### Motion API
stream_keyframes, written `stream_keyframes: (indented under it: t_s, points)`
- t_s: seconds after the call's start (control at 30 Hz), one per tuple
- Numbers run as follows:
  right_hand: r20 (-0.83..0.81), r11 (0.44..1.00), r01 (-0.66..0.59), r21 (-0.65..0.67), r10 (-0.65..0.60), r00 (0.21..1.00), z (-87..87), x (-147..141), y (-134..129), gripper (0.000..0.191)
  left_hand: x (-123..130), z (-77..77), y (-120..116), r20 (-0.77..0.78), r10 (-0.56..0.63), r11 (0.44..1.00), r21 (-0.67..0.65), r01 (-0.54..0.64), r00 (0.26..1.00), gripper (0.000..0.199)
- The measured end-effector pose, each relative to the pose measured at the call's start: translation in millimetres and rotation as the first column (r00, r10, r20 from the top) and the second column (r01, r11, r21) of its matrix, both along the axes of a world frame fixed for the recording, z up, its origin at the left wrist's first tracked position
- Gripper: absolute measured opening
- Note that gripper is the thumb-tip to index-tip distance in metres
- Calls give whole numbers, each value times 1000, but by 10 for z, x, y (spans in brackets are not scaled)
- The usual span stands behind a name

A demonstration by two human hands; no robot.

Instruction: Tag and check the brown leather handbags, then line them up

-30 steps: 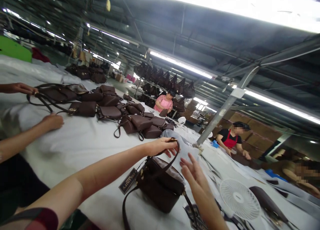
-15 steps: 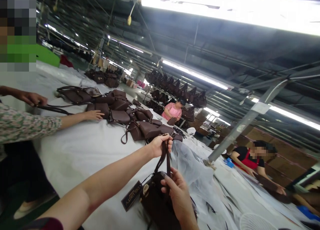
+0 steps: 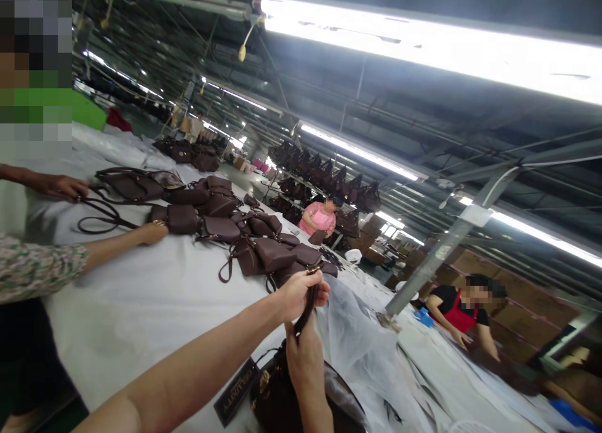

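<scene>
My left hand is closed around the upper end of a dark brown strap, with a small metal buckle showing above the fingers. Lower on the same strap, my right hand wraps round it just above the bag. The dark brown handbag rests at the bottom of the view, partly hidden by my right wrist. A black tag with gold lettering lies at its left side. Beyond my hands, several brown bags are piled on the white-covered table.
At the left, a co-worker's hands touch a bag and straps. Clear plastic sheeting lies right of my hands. A slanted metal post rises from the table. Further off are a person in pink and one in a red apron.
My right hand has moved up and left and closed round the strap. The bag has shifted slightly left and down. The co-worker's near hand has drawn back left.
</scene>
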State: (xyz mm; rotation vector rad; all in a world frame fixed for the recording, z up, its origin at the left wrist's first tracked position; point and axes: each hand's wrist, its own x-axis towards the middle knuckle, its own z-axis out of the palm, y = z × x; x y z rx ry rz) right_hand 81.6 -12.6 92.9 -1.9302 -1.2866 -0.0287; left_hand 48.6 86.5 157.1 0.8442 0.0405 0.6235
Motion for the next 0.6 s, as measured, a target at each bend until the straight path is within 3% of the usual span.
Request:
stream_keyframes:
  t_s: [0.13,0.23,0.3,0.43,0.5,0.6]
  points:
    - [44,998,51,-45,-49,998,-60,20,102,47,-186,-181,-17,-22,79,938,339,-67,997,39]
    - [44,996,57,-71,-54,998,-96,5,138,46,-313,-424,-67,-84,124,901,426,-77,989,33]
    - [45,1000,-4,-22,5,999,-94,-36,132,45,-342,-563,-87,-68,169,919,370,-133,983,35]
    - [31,984,-145,102,142,989,-113,-46,-153,39,-355,-678,20,11,163,986,31,-163,987,43]
    - [-65,982,-185,25,186,980,-163,69,-497,29,-397,-689,147,-10,142,988,-61,-143,990,41]
    - [-361,930,-290,-225,197,912,-227,388,-1106,34,-505,-691,316,-76,97,994,-43,-101,992,41]
